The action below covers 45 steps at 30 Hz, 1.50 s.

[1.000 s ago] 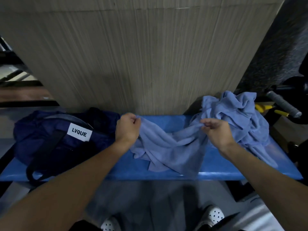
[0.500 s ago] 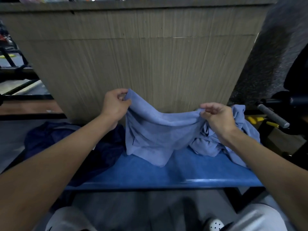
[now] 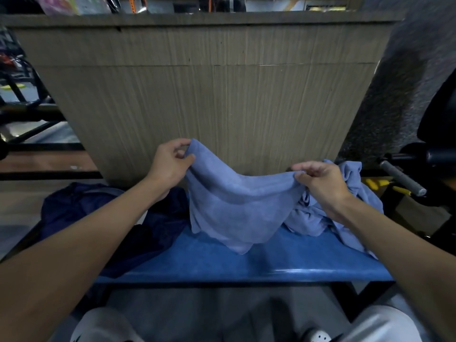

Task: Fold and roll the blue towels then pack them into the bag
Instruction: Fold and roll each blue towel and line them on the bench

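Blue bench [image 3: 246, 266] up front, wood-grain panel [image 3: 222, 95] rising right behind it, and from the head camera we have one blue towel [image 3: 237, 206] held up above the seat. Left hand [image 3: 170, 166] pinches an upper corner between thumb and fingers, up high. Right hand [image 3: 320, 181] pinches the same top edge lower down, so the edge sags between them and the cloth hangs with its bottom tip touching the bench. Behind the right wrist the other towels [image 3: 355, 191] sit in a crumpled heap, touching the held one. Dark navy bag [image 3: 98, 213] slumps at the left end of the bench, partly hidden by the left forearm. Folding hasn't begun, I'd say. The danger is that the held towel looks caught up with the heap, so a hard pull could drag the pile off the right end. And the right hand may not have a true corner, which would give a crooked fold
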Available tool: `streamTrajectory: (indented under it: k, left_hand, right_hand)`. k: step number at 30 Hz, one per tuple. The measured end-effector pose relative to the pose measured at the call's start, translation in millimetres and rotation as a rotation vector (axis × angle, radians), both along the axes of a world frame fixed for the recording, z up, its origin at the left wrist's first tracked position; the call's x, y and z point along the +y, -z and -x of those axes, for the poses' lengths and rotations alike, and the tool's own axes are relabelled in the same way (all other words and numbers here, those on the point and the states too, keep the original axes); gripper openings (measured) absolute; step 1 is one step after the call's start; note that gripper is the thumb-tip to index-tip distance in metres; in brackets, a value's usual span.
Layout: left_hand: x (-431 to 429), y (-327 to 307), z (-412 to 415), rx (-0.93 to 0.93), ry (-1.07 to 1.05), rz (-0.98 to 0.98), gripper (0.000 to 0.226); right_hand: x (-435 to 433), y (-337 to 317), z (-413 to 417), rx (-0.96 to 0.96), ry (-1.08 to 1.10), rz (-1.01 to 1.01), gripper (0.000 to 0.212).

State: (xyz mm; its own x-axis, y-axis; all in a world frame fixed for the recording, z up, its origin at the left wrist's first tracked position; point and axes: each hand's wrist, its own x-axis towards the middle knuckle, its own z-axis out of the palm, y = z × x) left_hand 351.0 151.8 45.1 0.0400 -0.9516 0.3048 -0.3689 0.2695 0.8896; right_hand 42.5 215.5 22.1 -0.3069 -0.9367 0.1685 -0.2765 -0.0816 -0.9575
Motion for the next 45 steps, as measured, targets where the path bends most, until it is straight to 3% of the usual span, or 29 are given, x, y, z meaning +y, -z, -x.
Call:
streamTrajectory:
  k: [4, 7, 10, 12, 18, 23, 28, 30, 33, 36, 41, 45]
  left_hand:
    - [-3, -2, -2, 0.02, -0.01, -0.005, 0.037]
    - [-5, -5, -1, 0.046, -0.015, -0.011, 0.037]
    - [-8, -9, 1, 0.069, -0.02, -0.001, 0.036]
    - [-10, -13, 3, 0.095, -0.024, 0.003, 0.032]
    - [-16, -3, 9, 0.149, -0.094, -0.006, 0.009]
    - [-13, 63, 6, -0.029, -0.063, -0.12, 0.008]
    - [3, 137, 7, -0.272, -0.036, -0.295, 0.015]
    - [9, 156, 7, -0.394, 0.001, -0.365, 0.013]
    - [7, 172, 6, -0.488, 0.009, -0.424, 0.031]
    - [-1, 181, 7, -0.521, -0.035, -0.448, 0.052]
    - [-3, 197, 14, -0.565, -0.13, -0.567, 0.041]
    - [-7, 209, 21, -0.553, -0.107, -0.683, 0.052]
  right_hand:
    - [0, 1, 8, 0.02, -0.011, -0.033, 0.022]
    - [-2, -3, 9, -0.158, -0.021, -0.079, 0.029]
    - [-4, -14, 6, -0.391, -0.012, -0.119, 0.016]
    - [-7, -17, 5, -0.448, 0.002, -0.095, 0.01]
    - [-19, 5, 10, -0.247, 0.006, -0.16, 0.01]
    - [-12, 63, -1, -0.101, 0.055, -0.161, 0.012]
    - [1, 134, -1, 0.15, 0.003, -0.327, 0.015]
    - [3, 151, 1, 0.214, -0.025, -0.407, 0.027]
    - [3, 165, 3, 0.249, -0.057, -0.503, 0.037]
    - [-1, 169, 1, 0.307, -0.017, -0.516, 0.01]
    - [-7, 173, -4, 0.405, 0.001, -0.647, 0.051]
    - [-10, 179, -2, 0.368, -0.013, -0.726, 0.057]
